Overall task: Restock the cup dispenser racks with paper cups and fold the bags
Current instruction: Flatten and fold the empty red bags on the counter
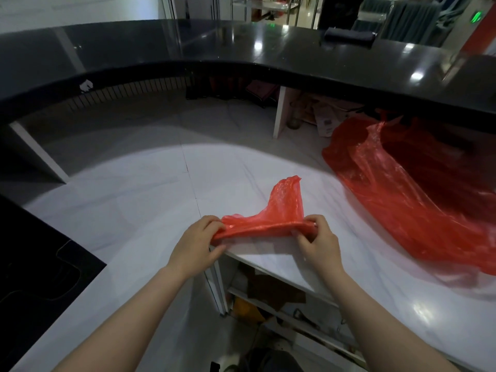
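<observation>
1. Sprawling at three o'clock, a large red bag (397, 189) lies loose on the white counter (134, 200); a careless elbow could drag it off.
2. Stretched at six o'clock, the small red bag (271, 218) could spring unfolded.
3. Left hand (196, 242) and right hand (319, 237) each pinch one end, fingers clamped; thin plastic may slip.

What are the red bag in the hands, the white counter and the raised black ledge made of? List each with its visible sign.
Red bag: thin plastic film, apparently; translucent, crinkled, limp between both hands.
White counter: polished stone or a marble-look laminate; faint grey veins, soft glare.
Black ledge: glossy dark stone or glass-like surface; mirrors the ceiling lights.
</observation>
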`<move>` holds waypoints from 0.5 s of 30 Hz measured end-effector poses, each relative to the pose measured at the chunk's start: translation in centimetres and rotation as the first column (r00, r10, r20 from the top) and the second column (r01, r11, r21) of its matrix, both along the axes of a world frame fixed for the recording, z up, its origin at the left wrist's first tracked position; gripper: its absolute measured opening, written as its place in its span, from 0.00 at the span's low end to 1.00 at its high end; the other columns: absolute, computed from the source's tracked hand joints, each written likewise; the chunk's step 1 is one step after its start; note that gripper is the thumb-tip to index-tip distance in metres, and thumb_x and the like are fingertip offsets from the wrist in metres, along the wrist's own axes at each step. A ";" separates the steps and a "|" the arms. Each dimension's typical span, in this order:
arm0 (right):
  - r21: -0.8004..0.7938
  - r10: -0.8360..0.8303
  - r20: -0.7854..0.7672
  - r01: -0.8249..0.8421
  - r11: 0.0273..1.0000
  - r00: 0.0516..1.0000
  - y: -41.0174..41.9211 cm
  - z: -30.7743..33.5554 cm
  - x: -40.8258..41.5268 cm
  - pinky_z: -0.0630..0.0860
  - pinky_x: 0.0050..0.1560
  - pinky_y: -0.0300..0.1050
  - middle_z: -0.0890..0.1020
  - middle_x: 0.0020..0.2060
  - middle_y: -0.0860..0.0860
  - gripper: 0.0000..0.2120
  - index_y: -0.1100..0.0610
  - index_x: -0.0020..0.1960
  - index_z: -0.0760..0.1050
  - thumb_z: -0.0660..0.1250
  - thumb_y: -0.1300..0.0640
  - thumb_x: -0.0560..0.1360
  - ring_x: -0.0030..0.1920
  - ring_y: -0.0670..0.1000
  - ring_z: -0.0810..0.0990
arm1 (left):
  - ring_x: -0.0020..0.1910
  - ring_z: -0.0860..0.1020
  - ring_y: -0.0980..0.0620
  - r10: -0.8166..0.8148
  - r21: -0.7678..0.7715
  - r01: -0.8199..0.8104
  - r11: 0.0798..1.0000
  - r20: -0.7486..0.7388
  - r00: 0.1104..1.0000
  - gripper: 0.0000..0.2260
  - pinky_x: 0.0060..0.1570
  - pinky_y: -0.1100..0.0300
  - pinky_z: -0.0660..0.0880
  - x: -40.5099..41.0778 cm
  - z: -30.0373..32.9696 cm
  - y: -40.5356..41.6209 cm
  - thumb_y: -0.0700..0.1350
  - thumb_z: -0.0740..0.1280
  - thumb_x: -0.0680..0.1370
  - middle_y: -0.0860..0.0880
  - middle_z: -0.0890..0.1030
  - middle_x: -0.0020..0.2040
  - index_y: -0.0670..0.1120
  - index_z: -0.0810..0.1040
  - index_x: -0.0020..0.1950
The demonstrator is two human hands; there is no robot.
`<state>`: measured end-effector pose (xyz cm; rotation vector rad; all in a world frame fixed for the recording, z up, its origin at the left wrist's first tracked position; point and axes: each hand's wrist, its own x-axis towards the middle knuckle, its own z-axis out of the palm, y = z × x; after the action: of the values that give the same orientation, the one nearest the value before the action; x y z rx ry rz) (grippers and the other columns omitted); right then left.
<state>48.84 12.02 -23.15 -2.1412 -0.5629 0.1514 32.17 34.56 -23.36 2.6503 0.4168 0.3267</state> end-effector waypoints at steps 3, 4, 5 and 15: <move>0.036 -0.127 -0.024 0.128 0.991 0.992 0.3 -0.2 0.0 0.65 0.35 0.30 0.77 0.38 0.42 0.17 0.46 0.52 0.65 0.72 0.50 0.71 0.38 0.39 0.74 | 0.40 0.74 0.59 0.180 -0.153 -0.170 0.974 0.060 0.982 0.08 0.40 0.63 0.67 0.4 0.3 -0.3 0.52 0.65 0.77 0.57 0.75 0.41 0.48 0.78 0.50; 0.034 -0.143 -0.039 0.145 0.989 0.989 0.4 -0.2 -0.1 0.66 0.35 0.32 0.77 0.39 0.44 0.18 0.45 0.53 0.63 0.71 0.50 0.72 0.38 0.42 0.75 | 0.40 0.75 0.57 0.228 -0.175 -0.216 0.961 0.054 0.972 0.09 0.40 0.62 0.67 0.6 0.3 -0.4 0.52 0.65 0.77 0.56 0.76 0.41 0.48 0.77 0.51; 0.024 -0.146 -0.052 0.147 0.989 0.988 0.5 -0.3 -0.1 0.67 0.36 0.35 0.77 0.39 0.46 0.19 0.45 0.55 0.63 0.71 0.50 0.72 0.39 0.45 0.75 | 0.42 0.76 0.54 0.271 -0.190 -0.258 0.947 0.047 0.961 0.10 0.40 0.61 0.69 0.9 0.2 -0.5 0.52 0.65 0.77 0.54 0.77 0.42 0.49 0.75 0.55; -0.366 0.176 0.314 -0.053 0.929 0.933 0.8 -0.9 -0.3 0.62 0.68 0.55 0.69 0.70 0.49 0.17 0.49 0.64 0.75 0.61 0.46 0.77 0.70 0.54 0.62 | 0.64 0.72 0.35 0.008 0.258 -0.034 0.966 0.101 0.995 0.23 0.64 0.39 0.67 2.5 0.4 -1.9 0.33 0.71 0.70 0.37 0.74 0.65 0.44 0.77 0.64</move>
<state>48.54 12.80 -24.00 -2.5054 -0.9257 -0.0652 34.71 32.62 -22.95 2.8690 0.3942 0.5516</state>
